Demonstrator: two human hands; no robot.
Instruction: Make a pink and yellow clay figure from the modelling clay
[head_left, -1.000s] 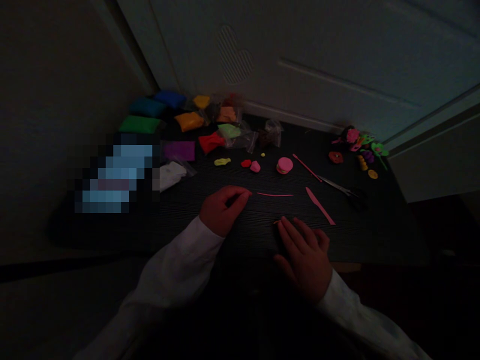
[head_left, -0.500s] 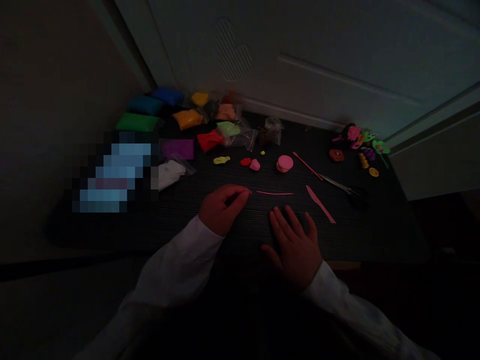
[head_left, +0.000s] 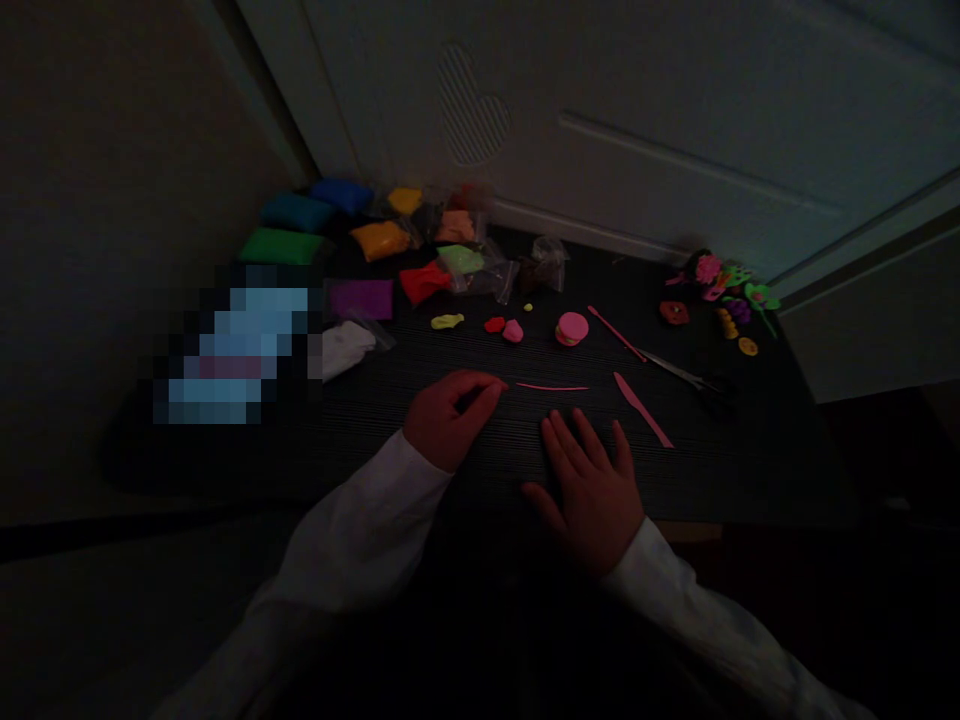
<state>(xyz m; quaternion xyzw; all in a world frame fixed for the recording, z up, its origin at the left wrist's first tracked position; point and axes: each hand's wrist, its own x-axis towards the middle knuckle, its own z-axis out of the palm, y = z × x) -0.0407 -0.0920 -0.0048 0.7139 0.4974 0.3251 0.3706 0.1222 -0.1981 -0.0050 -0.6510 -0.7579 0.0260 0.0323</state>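
Observation:
A thin pink clay strand (head_left: 553,387) lies on the dark table (head_left: 495,455). My left hand (head_left: 454,415) is closed in a pinch at the strand's left end; whether its fingertips grip the strand is too dark to make out. My right hand (head_left: 592,485) rests flat with fingers spread, just below the strand. Beyond them sit a pink lump of clay (head_left: 513,331), a red bit of clay (head_left: 494,325), a yellow clay piece (head_left: 448,322) and a round pink-topped clay piece (head_left: 571,328). To the right lies a pink plastic knife (head_left: 643,411).
Bags of coloured clay, among them a green one (head_left: 281,246) and a purple one (head_left: 361,299), line the back left beside a blurred-out bright patch (head_left: 240,340). Scissors (head_left: 682,372) and a pink stick tool (head_left: 616,334) lie right. Clay flowers (head_left: 707,268) stand at the back right.
The view has shifted slightly, so most things appear a little further right. Both hands keep their poses, and the strand stays in place.

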